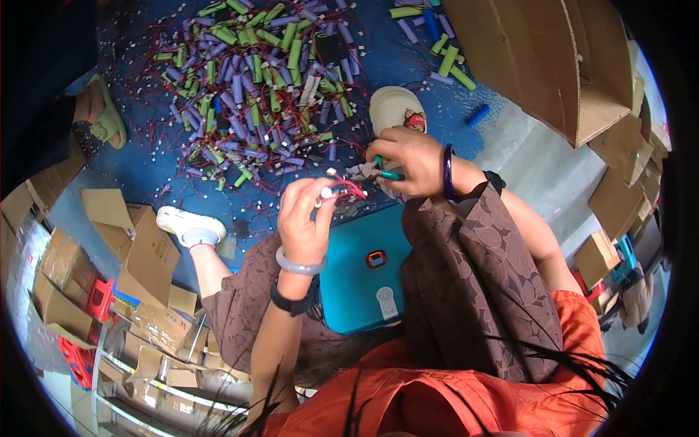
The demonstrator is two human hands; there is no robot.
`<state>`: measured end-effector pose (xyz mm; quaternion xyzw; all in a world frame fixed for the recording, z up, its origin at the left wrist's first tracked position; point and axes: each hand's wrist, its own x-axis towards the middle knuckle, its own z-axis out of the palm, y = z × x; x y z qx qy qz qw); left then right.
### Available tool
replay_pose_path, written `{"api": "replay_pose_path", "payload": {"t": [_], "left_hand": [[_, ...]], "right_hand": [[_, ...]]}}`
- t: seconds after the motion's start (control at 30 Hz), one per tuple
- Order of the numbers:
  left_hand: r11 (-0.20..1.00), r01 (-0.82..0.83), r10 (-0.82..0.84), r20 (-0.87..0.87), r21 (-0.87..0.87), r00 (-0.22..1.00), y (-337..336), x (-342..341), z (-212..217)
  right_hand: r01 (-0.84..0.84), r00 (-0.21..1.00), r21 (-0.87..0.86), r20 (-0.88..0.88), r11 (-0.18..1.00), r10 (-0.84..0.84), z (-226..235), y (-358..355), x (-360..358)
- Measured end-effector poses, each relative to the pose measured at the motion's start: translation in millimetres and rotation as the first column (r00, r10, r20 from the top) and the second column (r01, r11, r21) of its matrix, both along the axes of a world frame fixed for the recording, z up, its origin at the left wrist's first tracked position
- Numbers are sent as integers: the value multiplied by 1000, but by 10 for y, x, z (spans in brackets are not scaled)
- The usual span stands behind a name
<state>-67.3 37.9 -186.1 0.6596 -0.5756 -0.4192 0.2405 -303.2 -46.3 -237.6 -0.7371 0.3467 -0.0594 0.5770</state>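
Observation:
My left hand point(302, 218) is closed around a small cylindrical battery cell point(325, 194), mostly hidden by the fingers, its pale end showing. Red wires point(351, 189) come off it, and a small white connector point(331, 172) shows above the fingertips. In my right hand point(413, 156), closed round the green handles, is a pair of cutting pliers point(362, 172). The metal jaws point left toward the wires; whether they touch them I cannot tell. Just beyond both hands lies a wide heap of green and purple battery cells point(255, 87) with tangled red wires.
A teal box-like object point(360, 280) sits between my knees. My shoes point(393, 109) flank the heap on the blue floor. Large cardboard boxes point(524, 58) stand at the right, more boxes point(149, 255) at the left. Another person's sandalled foot point(108, 113) is at the far left.

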Motion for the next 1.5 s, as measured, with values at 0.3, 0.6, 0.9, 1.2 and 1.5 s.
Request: {"api": "replay_pose_path", "payload": {"t": [0.3,0.6,0.9,1.2,1.5], "left_hand": [[988,153,-154,45,22,987,201,509,1130],[970,217,-217,19,-112,976,416,606,1226],[953,48,-87,-118,-300,989,426,653,1328],[970,-168,140,-160,-178,977,323,804,1316],[956,-105,58,-174,-275,983,291,750,1412]], "right_hand": [[-43,999,-181,-2,983,43,279,-329,165],[-169,983,-301,-120,939,139,1740,-947,-19],[-322,920,-491,-364,810,145,3207,-226,842],[-179,954,-554,-300,813,5,2200,234,1096],[-90,980,-531,-199,842,-21,2175,347,1017]]}}
